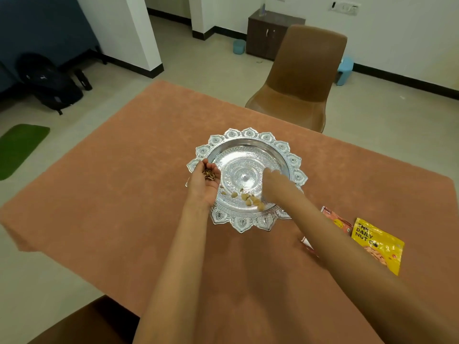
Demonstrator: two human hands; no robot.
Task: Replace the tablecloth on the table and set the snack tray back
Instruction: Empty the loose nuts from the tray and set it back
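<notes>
Nearest you, on the outer side of your right forearm, 2 snack packets lie flat on the bench: a yellow packet point(377, 244) and a red packet point(335, 219) that the arm partly hides. Your left hand point(207, 180) is turned palm up, with its fingers half curled round a handful of nuts point(210, 175), and it hovers over the left rim of the snack tray point(248, 134). Your right hand point(272, 181) is over the tray's right half but smeared by motion, so I cannot tell whether it is spread or pinching. The tray sits on the orange tablecloth point(124, 170) directly under both hands, with loose nuts point(248, 197) in its bowl between your 2 wrists. You appear to be filling the tray. Keep the left palm low and tip it inward over the centre, so the nuts roll into the bowl rather than over the scalloped rim onto the cloth. Beyond the hands stands 1 brown chair point(298, 78).
</notes>
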